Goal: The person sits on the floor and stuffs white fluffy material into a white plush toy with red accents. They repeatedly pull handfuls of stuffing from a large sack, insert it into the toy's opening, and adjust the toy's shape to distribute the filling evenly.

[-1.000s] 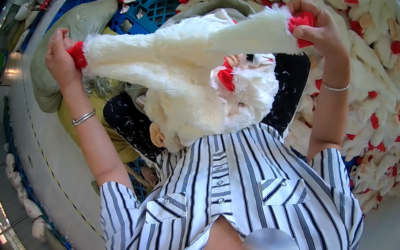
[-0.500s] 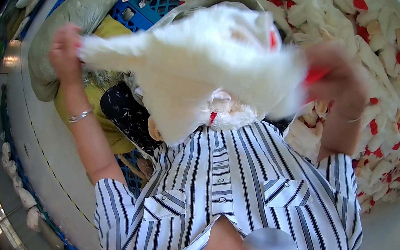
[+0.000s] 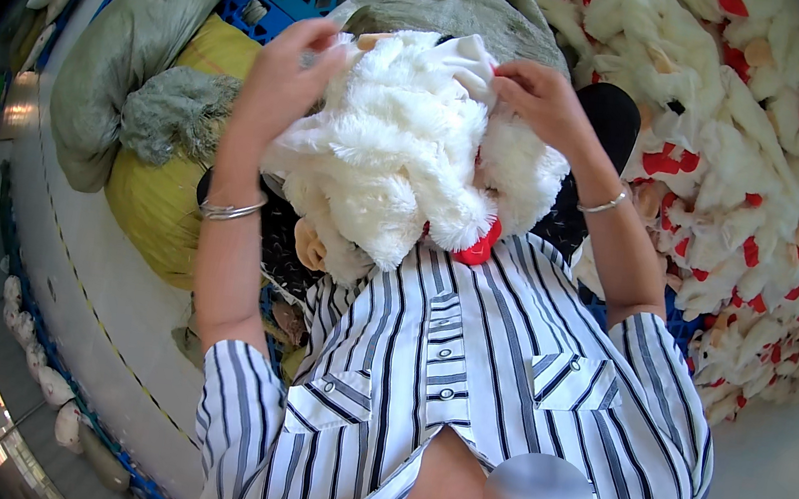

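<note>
White shaggy plush skin lay bunched across the person's lap, its near edge against the black-and-white striped shirt. To its right spread a large heap of cream and white plush pieces with red parts; had the loose bulk slid off the dark-trousered leg on that side, it could have been lost among its look-alikes. On the left, a bulging grey-green woven sack and a yellow woven sack might have snagged the long pile if the skin had swung that way. Its folds overlapped so closely that a wrong layer could easily have been caught; whether one piece or more lay there could not be told.

The skin sat between the two hands, mostly nearer the body than either. The left hand was just beside its far left edge, thumb and fingers apart. The right hand had thumb and forefinger pinched on a smooth white cloth flap at the far end; so small a hold could have slipped. Smallest, a red fabric piece and a beige rounded pad at the near edge could have been folded under unseen.
</note>
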The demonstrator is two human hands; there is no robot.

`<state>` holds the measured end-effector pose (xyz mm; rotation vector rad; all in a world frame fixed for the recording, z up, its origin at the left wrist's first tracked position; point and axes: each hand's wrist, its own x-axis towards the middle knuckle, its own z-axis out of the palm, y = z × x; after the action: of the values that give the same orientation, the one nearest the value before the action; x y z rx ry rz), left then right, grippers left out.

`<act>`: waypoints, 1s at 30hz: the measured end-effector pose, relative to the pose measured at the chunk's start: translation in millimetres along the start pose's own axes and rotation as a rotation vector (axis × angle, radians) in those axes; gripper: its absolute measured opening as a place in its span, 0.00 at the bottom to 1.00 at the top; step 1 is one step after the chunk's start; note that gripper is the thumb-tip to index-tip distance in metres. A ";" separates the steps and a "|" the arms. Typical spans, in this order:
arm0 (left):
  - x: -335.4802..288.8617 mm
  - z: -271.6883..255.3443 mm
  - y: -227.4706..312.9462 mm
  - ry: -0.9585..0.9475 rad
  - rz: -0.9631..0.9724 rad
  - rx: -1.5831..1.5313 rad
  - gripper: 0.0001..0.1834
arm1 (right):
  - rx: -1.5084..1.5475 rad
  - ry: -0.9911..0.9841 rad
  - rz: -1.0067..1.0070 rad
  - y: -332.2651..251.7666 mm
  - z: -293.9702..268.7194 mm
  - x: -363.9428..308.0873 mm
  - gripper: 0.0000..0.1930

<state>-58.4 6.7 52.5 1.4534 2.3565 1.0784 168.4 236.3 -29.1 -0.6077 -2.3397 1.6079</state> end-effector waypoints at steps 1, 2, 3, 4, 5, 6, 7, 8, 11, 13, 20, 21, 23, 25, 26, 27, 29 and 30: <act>7.3 13.9 16.8 -0.033 0.095 0.020 0.21 | -0.021 0.009 -0.029 -0.3 12.1 5.0 0.10; 12.8 31.5 28.9 -0.040 0.194 0.096 0.25 | -0.040 0.022 -0.060 -1.4 22.4 7.7 0.10; 19.3 49.0 34.0 -0.049 0.299 0.169 0.29 | -0.061 0.041 -0.089 -1.7 29.5 9.8 0.10; 21.9 63.1 33.8 -0.109 0.254 0.218 0.32 | -0.027 0.044 -0.187 -4.8 35.7 10.3 0.10; 21.7 78.4 29.2 -0.168 0.208 0.266 0.35 | 0.007 0.046 -0.285 -8.4 41.4 8.7 0.10; 21.2 92.7 18.2 -0.230 0.163 0.311 0.37 | 0.040 0.051 -0.379 -8.9 44.4 7.7 0.10; 18.7 99.3 5.0 -0.243 0.124 0.342 0.41 | 0.036 -0.018 -0.346 -8.1 43.5 8.3 0.11; 14.3 100.2 -10.0 -0.279 0.025 0.262 0.41 | 0.037 -0.050 -0.260 -9.0 44.3 9.0 0.11; 11.4 91.6 -1.3 -0.410 -0.281 0.055 0.45 | 0.048 -0.005 -0.077 0.1 49.7 6.8 0.13; -4.4 95.7 -21.5 -0.237 -0.110 0.038 0.46 | 0.288 -0.020 0.073 -1.3 53.5 11.5 0.12; -30.9 105.9 -47.1 -0.092 -0.035 -0.010 0.45 | 0.263 -0.138 0.037 15.5 69.4 25.9 0.13; -33.5 106.9 -47.5 -0.075 -0.046 -0.016 0.44 | 0.219 -0.141 -0.004 13.9 73.9 25.3 0.14; -36.8 108.9 -47.8 -0.044 -0.066 -0.027 0.42 | 0.309 -0.187 0.055 12.0 69.7 22.4 0.16; -37.8 109.5 -45.1 -0.026 -0.061 -0.056 0.40 | 0.344 -0.197 0.089 10.3 67.0 20.9 0.17; -38.5 110.2 -43.8 -0.017 -0.058 -0.070 0.39 | 0.334 -0.185 0.094 13.9 67.2 20.7 0.17; -38.5 110.2 -42.2 -0.016 -0.060 -0.066 0.39 | 0.326 -0.168 0.096 16.0 67.6 21.3 0.17; -38.7 110.1 -39.9 -0.014 -0.061 -0.059 0.39 | 0.299 -0.143 0.123 19.0 70.3 23.0 0.17; -39.1 110.4 -40.4 -0.019 -0.072 -0.052 0.38 | 0.286 -0.131 0.136 18.1 71.6 23.3 0.17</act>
<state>-13.3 17.5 -62.4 1.3445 2.3304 1.0944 121.4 193.1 -73.2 -0.6252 -2.1337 2.0542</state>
